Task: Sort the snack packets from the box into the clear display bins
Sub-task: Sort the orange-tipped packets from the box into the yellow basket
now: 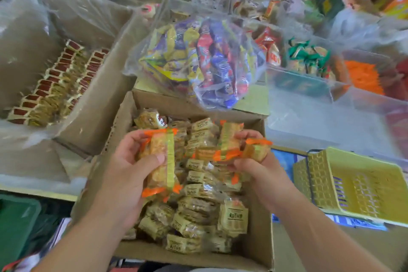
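An open cardboard box (258, 238) in front of me is full of small clear snack packets (198, 216) with tan labels. My left hand (128, 170) grips a stack of orange-edged snack packets (162, 161) above the box. My right hand (258, 168) holds a few more orange-edged packets (229, 150) over the box's right side. A clear display bin (326, 117) stands behind the box at the right, and a section of it holds orange packets (362, 77).
A clear bag of mixed colourful snacks (198, 62) lies on a carton just behind the box. At left a lined box (92, 104) holds rows of red-topped packets (55, 86). A yellow basket (353, 185) sits at the right. More bins and goods fill the back.
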Tool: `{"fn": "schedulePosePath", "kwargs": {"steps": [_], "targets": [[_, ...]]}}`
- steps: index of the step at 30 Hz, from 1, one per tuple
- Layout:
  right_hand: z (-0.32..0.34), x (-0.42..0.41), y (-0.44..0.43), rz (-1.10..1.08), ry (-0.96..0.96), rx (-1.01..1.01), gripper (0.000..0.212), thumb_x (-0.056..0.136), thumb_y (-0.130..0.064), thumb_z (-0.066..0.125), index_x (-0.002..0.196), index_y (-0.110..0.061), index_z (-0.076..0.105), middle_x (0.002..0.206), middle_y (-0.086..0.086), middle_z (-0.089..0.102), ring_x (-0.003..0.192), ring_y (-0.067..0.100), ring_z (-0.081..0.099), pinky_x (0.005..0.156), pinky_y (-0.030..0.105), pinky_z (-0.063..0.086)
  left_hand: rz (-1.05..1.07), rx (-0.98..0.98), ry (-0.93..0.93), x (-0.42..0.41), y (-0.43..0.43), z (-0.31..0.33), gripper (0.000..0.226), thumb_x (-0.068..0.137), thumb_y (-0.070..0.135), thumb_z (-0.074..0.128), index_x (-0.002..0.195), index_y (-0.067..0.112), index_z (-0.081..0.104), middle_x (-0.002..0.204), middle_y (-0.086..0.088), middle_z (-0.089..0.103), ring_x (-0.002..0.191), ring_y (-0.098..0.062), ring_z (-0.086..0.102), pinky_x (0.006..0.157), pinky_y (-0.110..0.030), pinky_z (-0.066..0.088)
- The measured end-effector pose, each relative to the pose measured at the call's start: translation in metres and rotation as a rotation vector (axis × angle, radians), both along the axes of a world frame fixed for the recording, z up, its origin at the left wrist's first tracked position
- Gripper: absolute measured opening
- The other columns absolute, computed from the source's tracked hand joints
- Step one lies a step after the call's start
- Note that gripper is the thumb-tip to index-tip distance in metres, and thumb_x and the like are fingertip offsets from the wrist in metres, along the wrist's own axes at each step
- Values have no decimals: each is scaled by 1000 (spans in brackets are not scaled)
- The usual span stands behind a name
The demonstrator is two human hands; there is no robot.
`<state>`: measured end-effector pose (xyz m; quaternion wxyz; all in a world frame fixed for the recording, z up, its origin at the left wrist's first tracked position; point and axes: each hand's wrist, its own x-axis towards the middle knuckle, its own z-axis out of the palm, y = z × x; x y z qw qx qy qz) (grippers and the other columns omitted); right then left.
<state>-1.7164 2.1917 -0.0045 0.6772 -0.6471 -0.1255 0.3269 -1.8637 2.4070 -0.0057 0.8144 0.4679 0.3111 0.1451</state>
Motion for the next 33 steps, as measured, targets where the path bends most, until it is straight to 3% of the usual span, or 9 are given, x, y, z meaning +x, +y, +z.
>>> {"fn": "schedulePosePath", "kwargs": {"steps": [2,5,8,12,15,19,23,29,33], "targets": [[-8,16,-38,-38,15,14,50,64,-14,69,112,-30,61,97,19,61,95,43,60,80,57,51,-42,-9,19,22,-38,-2,38,68,10,72,100,30,73,93,0,75,70,-16,72,53,-37,58],[-20,43,-103,-67,30,28,50,65,-16,69,111,-32,61,97,12,68,95,37,68,65,39,55,-87,-22,63,56,-103,-5,39,66,10,75,99,30,74,94,-3,75,70,-18,71,53,-37,57],[-28,73,-173,-98,54,27,50,63,-21,70,110,-35,62,96,9,71,92,32,71,57,34,54,-87,-6,105,89,-171,-8,41,63,3,81,94,29,74,91,-3,75,67,-19,71,50,-38,57],[-35,114,-278,-159,84,-16,48,67,-16,68,111,-35,65,99,9,70,92,36,71,62,33,55,-106,51,139,128,-254,-14,35,73,-1,75,97,25,71,88,-3,73,58,-22,68,43,-41,53],[-37,141,-349,-180,105,-96,47,71,-11,65,113,-33,66,98,12,70,87,37,73,61,36,56,-96,86,183,150,-300,-22,41,85,-12,66,101,26,70,101,-5,72,70,-19,71,41,-39,54],[-53,175,-408,-75,110,-403,41,67,-20,74,103,-36,66,89,7,74,73,18,68,55,35,53,-110,125,231,168,-343,-30,46,72,3,81,103,35,70,108,-6,71,78,-29,74,51,-54,59],[-93,207,-425,175,-51,-853,43,65,-35,78,103,-36,59,88,3,72,64,15,62,51,28,49,-166,190,323,184,-369,-32,60,53,28,84,109,39,66,109,0,71,83,-36,75,53,-71,56],[-148,221,-418,563,-283,-1136,72,85,-51,70,148,-34,38,143,7,45,119,29,59,97,35,48,-251,375,390,216,-393,-30,51,60,29,79,104,48,64,103,15,69,86,-14,73,61,-38,63],[-145,224,-430,571,-295,-1080,78,80,-59,69,148,-47,34,160,0,24,136,26,49,106,40,45,-372,511,361,247,-416,-41,50,69,21,82,104,50,61,105,18,66,88,-4,67,53,-22,56]]}}
